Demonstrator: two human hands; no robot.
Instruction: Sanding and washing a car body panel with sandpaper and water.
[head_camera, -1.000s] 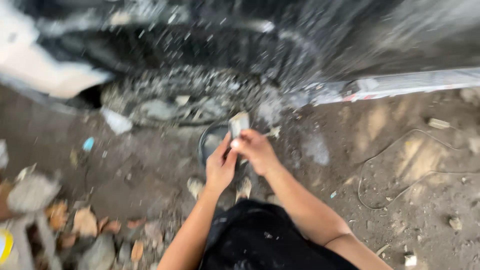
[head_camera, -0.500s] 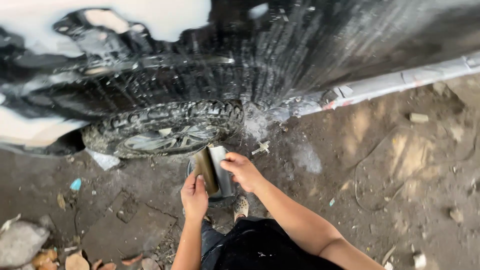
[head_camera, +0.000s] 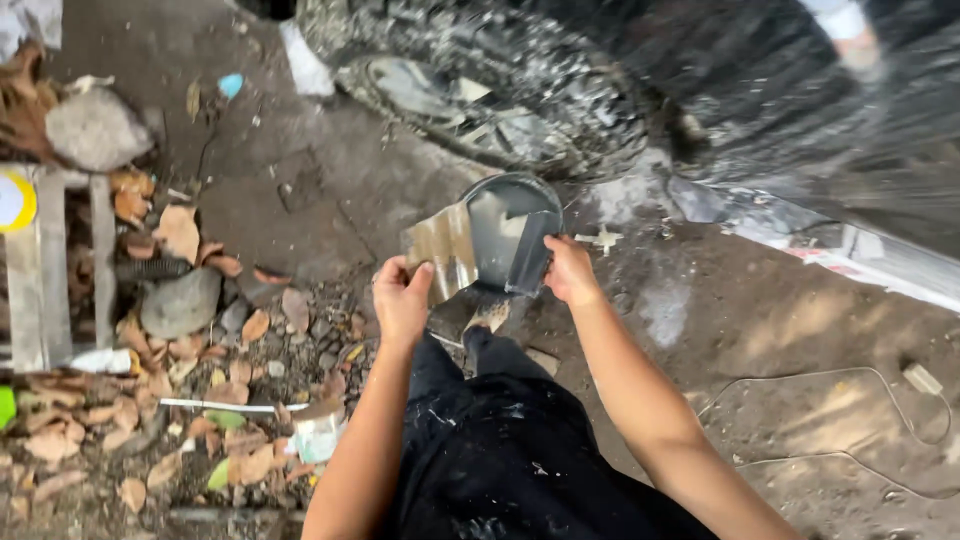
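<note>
So there's a round grey metal pan (head_camera: 500, 225) of pale paste sitting on the dirt ground (head_camera: 300, 200), right below the putty-smeared black tyre (head_camera: 480, 90). The right hand (head_camera: 570, 272) grips a flat dark scraper blade (head_camera: 530, 252) over the pan's near edge. The left hand (head_camera: 402, 300), just left of the pan, is closed around a wide brownish putty-caked scraper (head_camera: 442, 250). Dry leaves and stones (head_camera: 180, 300) lie further left of it.

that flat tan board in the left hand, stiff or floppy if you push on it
The flat tan board probably stays stiff: it keeps straight edges while the left hand pinches only its lower corner. It looks thin, so likely light. Grey smears on it suggest a messy, perhaps slippery surface near the round pan.
</note>
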